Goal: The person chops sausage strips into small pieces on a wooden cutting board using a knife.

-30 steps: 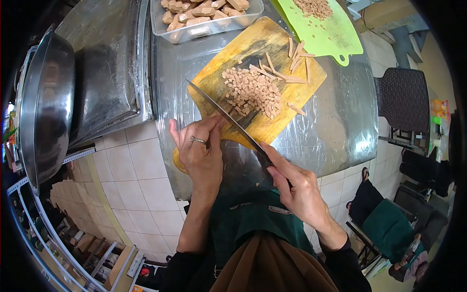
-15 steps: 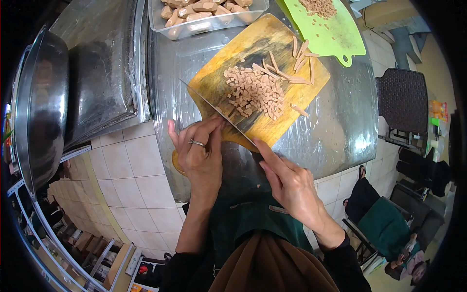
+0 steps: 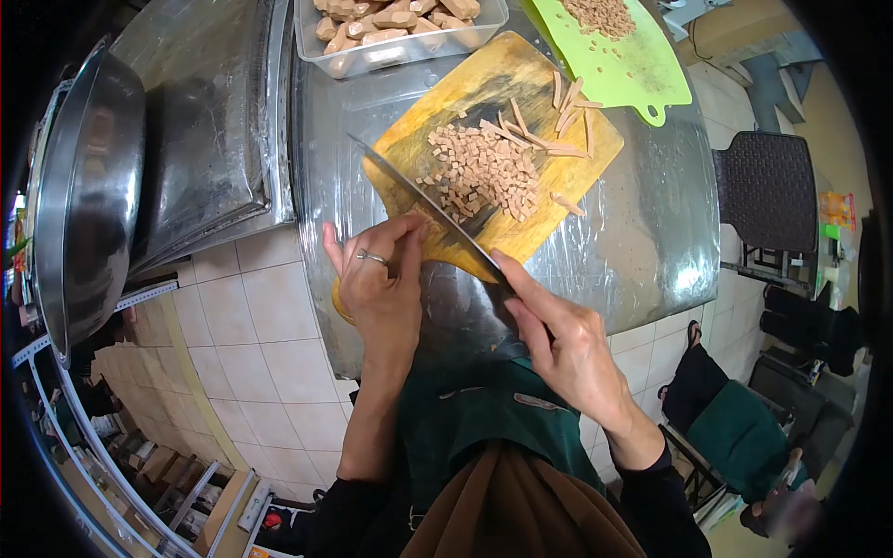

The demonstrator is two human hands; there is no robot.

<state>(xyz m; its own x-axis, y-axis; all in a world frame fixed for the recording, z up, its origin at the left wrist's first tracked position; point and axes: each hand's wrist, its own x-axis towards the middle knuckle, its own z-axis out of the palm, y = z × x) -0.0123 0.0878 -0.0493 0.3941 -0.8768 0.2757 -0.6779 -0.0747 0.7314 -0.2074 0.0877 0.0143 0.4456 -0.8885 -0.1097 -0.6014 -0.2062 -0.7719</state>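
My right hand (image 3: 567,339) is closed round the handle of a long kitchen knife (image 3: 423,197), its index finger stretched along the back of the blade. The blade slants over the near part of a yellow wooden cutting board (image 3: 530,79). Just left of the blade, my left hand (image 3: 381,270), with a ring on one finger, has its thumb and fingertips pinched together low at the board; what they hold is mostly hidden. Beyond the blade lies a heap of small pinkish-brown sausage-like cubes (image 3: 488,172). Several thin strips (image 3: 558,149) of the same stuff lie towards the board's right corner.
At the back, a clear plastic container (image 3: 409,56) holds large brown chunks. A green cutting board (image 3: 642,79) with chopped bits lies at the back right of the metal table (image 3: 651,232). A big metal bowl (image 3: 88,205) stands left. A person (image 3: 735,428) sits at the right.
The knife has tilted to show more of its flat side and its handle end has shifted slightly right with my right hand. My left hand stays pinched beside the blade.
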